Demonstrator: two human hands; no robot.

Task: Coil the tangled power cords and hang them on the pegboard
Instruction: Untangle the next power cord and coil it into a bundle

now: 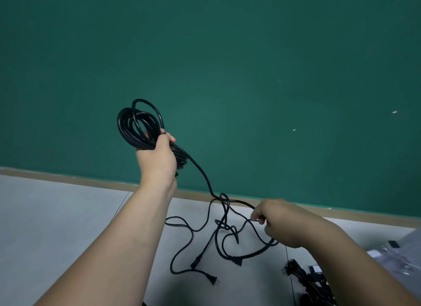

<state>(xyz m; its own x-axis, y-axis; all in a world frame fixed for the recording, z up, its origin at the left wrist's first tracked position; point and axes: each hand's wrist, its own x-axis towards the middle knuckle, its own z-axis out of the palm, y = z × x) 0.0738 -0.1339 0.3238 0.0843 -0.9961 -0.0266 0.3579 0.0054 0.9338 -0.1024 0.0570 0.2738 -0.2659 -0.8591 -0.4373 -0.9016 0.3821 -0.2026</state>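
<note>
- Worktop (57, 214): grey, matt and flat. One thin seam crosses it at the left and another at the right. A tan strip (68, 179) borders the far edge.
- Black cords (195, 264): loose tangled loops lie at the centre, between the two seams. Several strands rise off the surface.
- Two-pin plug (213, 279): lies flat at the near end of the tangle.
- Second cord bundle (303, 280): dark, at the near right, just beside the right seam.
- Pale items (387, 253): at the right edge, too blurred to identify.
</note>
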